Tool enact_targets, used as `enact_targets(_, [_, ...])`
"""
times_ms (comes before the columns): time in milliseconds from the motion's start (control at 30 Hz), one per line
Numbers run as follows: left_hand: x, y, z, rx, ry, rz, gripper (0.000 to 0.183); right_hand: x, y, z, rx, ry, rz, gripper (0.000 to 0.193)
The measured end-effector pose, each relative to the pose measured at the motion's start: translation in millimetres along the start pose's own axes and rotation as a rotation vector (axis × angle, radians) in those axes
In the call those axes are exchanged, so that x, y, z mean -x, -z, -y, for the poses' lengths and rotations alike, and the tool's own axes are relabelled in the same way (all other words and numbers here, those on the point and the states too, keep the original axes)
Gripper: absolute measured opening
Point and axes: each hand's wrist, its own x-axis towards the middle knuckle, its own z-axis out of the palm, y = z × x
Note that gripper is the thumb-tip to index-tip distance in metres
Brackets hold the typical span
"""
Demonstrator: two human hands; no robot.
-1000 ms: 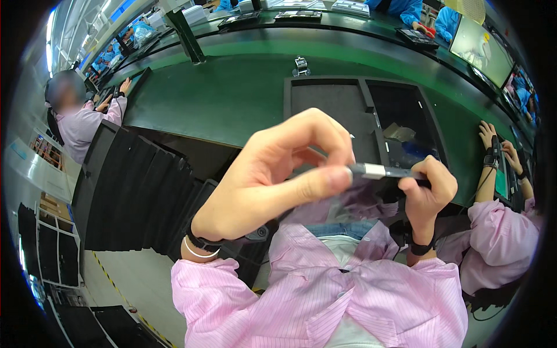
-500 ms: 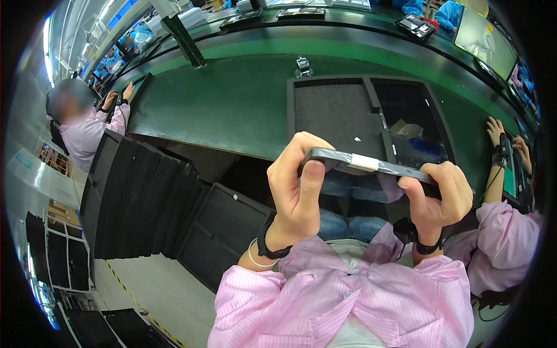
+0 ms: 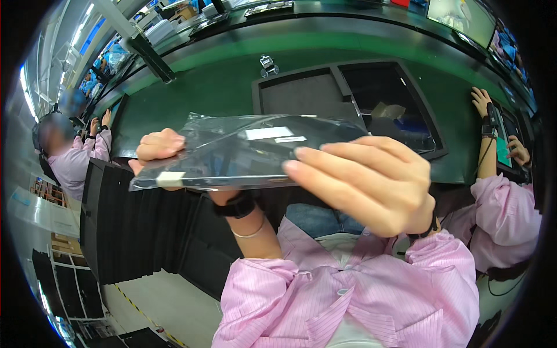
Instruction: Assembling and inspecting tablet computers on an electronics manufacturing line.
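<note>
A flat dark panel in a clear plastic bag (image 3: 243, 159) is held up above my lap, its broad face tilted into view. White labels (image 3: 269, 133) show on that face, and a pale tab (image 3: 172, 178) sits at the near left corner. My left hand (image 3: 159, 148) is closed on the panel's left end, fingers curled over the edge. My right hand (image 3: 377, 180) reaches across the right part, fingers stretched out and slightly apart, fingertips at the panel's face near the front edge. Its thumb is hidden, as is the panel's right end.
Beyond the panel, a black foam tray (image 3: 299, 93) lies on the green table (image 3: 214, 87); its right compartment holds a clear bag (image 3: 387, 111). A small metal device (image 3: 268, 66) stands behind it. Black trays (image 3: 133, 226) are stacked at left. A co-worker's arm (image 3: 488, 151) is at right; another person sits at left.
The bagged panel has moved left and turned from edge-on to show its labelled face. My left hand went left with it. My right hand shifted from pinching the right end to stretched fingers across it.
</note>
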Motion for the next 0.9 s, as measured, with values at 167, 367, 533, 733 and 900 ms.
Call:
enact_targets(167, [-14.0,34.1,-6.5,0.171,0.011,-0.022,0.057,28.7,36.8,-20.5,-0.269,-0.055,0.026,0.025])
enact_targets(367, [-19.1,65.5,4.8,0.318,0.047,-0.062,0.059,28.8,29.3,6.4,-0.177,-0.156,-0.054,0.023])
enact_targets(533, [-25.4,46.7,14.4,0.353,0.018,-0.085,0.051,32.7,28.5,-0.1,-0.416,-0.365,-0.064,0.014])
enact_targets(733, [-27.8,22.9,17.2,0.154,0.103,-0.098,0.05,34.2,7.2,-12.2,-0.489,-0.622,-0.093,0.005])
enact_targets(900, [-28.7,2.4,14.7,0.355,0.271,0.007,0.052,31.9,-24.3,-30.6,-0.541,-0.837,-0.132,0.006])
